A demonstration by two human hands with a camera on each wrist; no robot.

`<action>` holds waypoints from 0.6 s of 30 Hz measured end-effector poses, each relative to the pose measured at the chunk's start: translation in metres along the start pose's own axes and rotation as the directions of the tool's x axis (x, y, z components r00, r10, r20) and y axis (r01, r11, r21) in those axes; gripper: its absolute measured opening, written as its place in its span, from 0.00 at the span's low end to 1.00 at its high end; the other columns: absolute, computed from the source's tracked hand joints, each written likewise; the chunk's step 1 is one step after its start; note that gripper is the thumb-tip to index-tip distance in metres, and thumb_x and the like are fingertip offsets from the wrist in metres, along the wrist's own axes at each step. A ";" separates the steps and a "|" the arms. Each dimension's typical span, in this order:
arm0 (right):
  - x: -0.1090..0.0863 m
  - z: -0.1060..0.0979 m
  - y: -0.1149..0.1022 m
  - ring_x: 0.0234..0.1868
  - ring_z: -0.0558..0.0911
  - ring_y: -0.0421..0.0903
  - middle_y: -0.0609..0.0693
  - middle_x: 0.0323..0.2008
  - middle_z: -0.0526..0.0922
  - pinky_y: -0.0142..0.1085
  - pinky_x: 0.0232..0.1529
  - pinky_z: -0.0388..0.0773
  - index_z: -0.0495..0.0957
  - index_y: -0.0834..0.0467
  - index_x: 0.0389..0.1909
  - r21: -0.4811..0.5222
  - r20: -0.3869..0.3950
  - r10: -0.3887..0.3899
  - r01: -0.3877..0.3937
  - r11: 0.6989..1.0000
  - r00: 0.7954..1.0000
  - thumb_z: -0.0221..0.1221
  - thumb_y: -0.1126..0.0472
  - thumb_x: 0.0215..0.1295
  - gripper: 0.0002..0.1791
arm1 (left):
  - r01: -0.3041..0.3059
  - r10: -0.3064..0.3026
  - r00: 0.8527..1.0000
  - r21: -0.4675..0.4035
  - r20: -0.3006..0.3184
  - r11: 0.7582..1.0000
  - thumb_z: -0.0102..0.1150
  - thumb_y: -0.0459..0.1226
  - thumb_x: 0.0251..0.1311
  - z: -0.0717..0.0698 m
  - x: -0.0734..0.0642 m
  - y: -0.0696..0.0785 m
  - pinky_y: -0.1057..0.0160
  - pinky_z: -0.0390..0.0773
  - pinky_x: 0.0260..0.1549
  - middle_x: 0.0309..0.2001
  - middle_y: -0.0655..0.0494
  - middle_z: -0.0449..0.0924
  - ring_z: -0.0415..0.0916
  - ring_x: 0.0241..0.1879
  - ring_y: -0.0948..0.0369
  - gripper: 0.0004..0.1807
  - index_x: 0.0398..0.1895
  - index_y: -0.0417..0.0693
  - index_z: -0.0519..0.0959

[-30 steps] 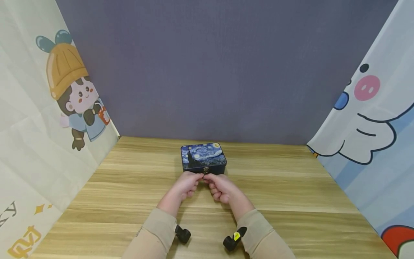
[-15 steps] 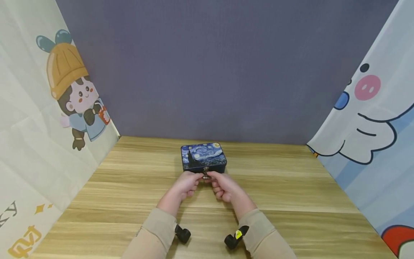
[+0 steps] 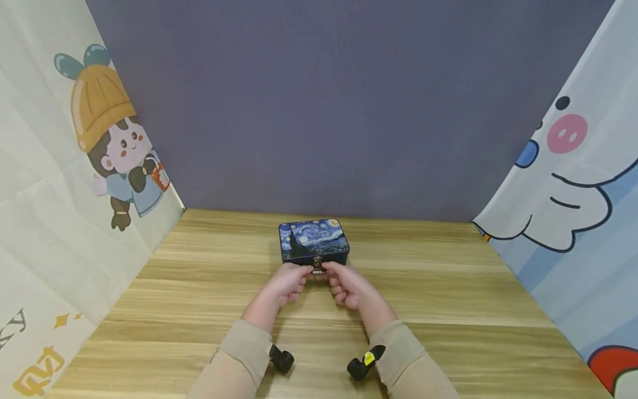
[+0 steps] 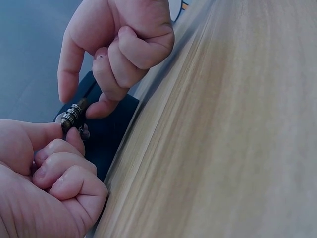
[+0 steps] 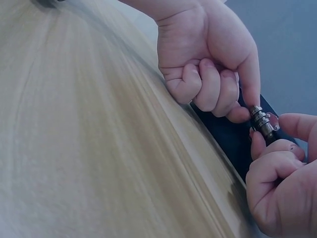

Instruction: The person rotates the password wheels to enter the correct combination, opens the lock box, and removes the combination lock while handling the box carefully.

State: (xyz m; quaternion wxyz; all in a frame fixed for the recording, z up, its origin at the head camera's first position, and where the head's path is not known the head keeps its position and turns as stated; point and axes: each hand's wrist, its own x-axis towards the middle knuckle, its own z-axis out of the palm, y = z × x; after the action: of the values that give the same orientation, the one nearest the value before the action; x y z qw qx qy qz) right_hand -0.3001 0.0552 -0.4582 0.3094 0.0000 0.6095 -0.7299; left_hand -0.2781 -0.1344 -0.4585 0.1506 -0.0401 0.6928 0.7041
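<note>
A grey-purple backdrop rises behind the box, which lies flat on a wooden table reaching out on every side of it. Well to the box's left hangs a pale curtain printed with a cartoon child; well to its right, a white-and-blue curtain bears a pig-like character. 2 beige sleeves come in on the near side of the box. The box has a swirling blue-and-yellow night sky on its lid, which is down. 2 hands meet at its front: the left hand pinches 1 end of the lock between thumb and index finger; the right hand has thumb and index finger a narrow gap apart at the other end, and I cannot tell whether either touches it. On each hand the remaining 3 fingers curl inward. 2 black wrist cameras sit nearer than the box. Smallest is the lock, a ringed metal combination type, at the middle of the box's front.
</note>
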 end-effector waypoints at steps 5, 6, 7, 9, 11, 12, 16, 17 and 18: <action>0.000 0.001 0.001 0.13 0.54 0.32 0.38 0.15 0.57 0.24 0.12 0.49 0.74 0.67 0.48 -0.007 0.005 0.007 -0.007 1.000 1.000 0.57 0.48 0.71 0.23 | 0.002 -0.002 1.000 -0.001 0.004 1.000 0.52 0.41 0.75 0.000 0.001 -0.002 0.69 0.51 0.11 0.16 0.63 0.55 0.48 0.12 0.68 0.15 0.30 0.42 0.69; 0.001 0.001 0.001 0.13 0.54 0.32 0.38 0.15 0.57 0.24 0.12 0.50 0.74 0.67 0.48 -0.011 0.005 0.004 -0.004 1.000 1.000 0.57 0.48 0.72 0.23 | 0.002 -0.002 1.000 -0.001 0.005 1.000 0.53 0.41 0.74 0.000 0.002 -0.002 0.69 0.51 0.11 0.16 0.63 0.55 0.48 0.12 0.68 0.15 0.30 0.42 0.69; 0.001 0.002 0.001 0.13 0.54 0.32 0.38 0.15 0.57 0.24 0.12 0.50 0.74 0.67 0.47 -0.014 0.005 0.001 -0.001 1.000 1.000 0.57 0.49 0.72 0.22 | 0.001 -0.001 1.000 0.002 0.005 1.000 0.53 0.41 0.74 0.000 0.002 -0.002 0.69 0.51 0.11 0.16 0.63 0.55 0.48 0.12 0.67 0.15 0.29 0.42 0.69; 0.002 0.002 0.002 0.12 0.54 0.32 0.39 0.15 0.57 0.24 0.12 0.50 0.75 0.66 0.45 -0.010 0.001 0.000 0.000 1.000 1.000 0.58 0.49 0.71 0.21 | 0.000 0.000 1.000 0.006 0.004 1.000 0.53 0.41 0.74 0.000 0.002 -0.002 0.69 0.51 0.12 0.16 0.63 0.55 0.48 0.12 0.67 0.15 0.30 0.42 0.70; 0.003 0.003 0.003 0.12 0.54 0.32 0.39 0.15 0.57 0.25 0.11 0.50 0.75 0.66 0.42 -0.006 -0.004 -0.004 0.004 1.000 1.000 0.59 0.51 0.70 0.19 | 0.001 -0.001 1.000 0.009 0.005 1.000 0.54 0.41 0.74 0.000 0.003 -0.003 0.69 0.52 0.12 0.16 0.63 0.55 0.49 0.12 0.67 0.15 0.30 0.42 0.70; 0.003 0.003 0.003 0.12 0.54 0.32 0.39 0.15 0.57 0.25 0.11 0.50 0.75 0.65 0.41 -0.007 -0.005 -0.007 0.007 1.000 1.000 0.59 0.51 0.70 0.18 | 0.002 -0.002 1.000 0.011 0.004 1.000 0.54 0.42 0.74 0.000 0.003 -0.003 0.69 0.52 0.12 0.16 0.63 0.56 0.49 0.12 0.67 0.15 0.30 0.42 0.70; 0.003 0.004 0.004 0.12 0.54 0.33 0.39 0.15 0.57 0.25 0.11 0.50 0.75 0.64 0.38 -0.011 -0.007 -0.006 0.006 1.000 1.000 0.60 0.52 0.69 0.16 | 0.000 0.000 1.000 0.012 0.001 1.000 0.55 0.42 0.73 0.000 0.004 -0.003 0.69 0.52 0.11 0.15 0.63 0.55 0.49 0.12 0.67 0.15 0.28 0.45 0.69; 0.003 0.005 0.004 0.12 0.54 0.33 0.39 0.15 0.57 0.25 0.11 0.50 0.74 0.63 0.38 -0.013 -0.006 -0.006 0.006 1.000 1.000 0.60 0.53 0.69 0.16 | -0.002 0.002 1.000 0.013 0.000 1.000 0.55 0.42 0.73 0.000 0.004 -0.003 0.69 0.52 0.11 0.15 0.63 0.55 0.49 0.12 0.67 0.15 0.27 0.45 0.69; 0.002 0.005 0.004 0.12 0.54 0.33 0.39 0.15 0.57 0.25 0.11 0.50 0.74 0.63 0.38 -0.013 -0.004 -0.004 0.004 1.000 1.000 0.60 0.53 0.69 0.15 | -0.002 0.002 1.000 0.011 -0.002 1.000 0.55 0.42 0.73 0.000 0.004 -0.004 0.69 0.52 0.11 0.15 0.63 0.55 0.49 0.12 0.67 0.15 0.27 0.46 0.69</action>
State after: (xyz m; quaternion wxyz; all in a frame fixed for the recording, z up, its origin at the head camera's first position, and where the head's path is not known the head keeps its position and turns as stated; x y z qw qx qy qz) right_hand -0.2982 0.0494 -0.4608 0.3067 -0.0020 0.6151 -0.7264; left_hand -0.2811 -0.1338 -0.4631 0.1494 -0.0390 0.6970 0.7003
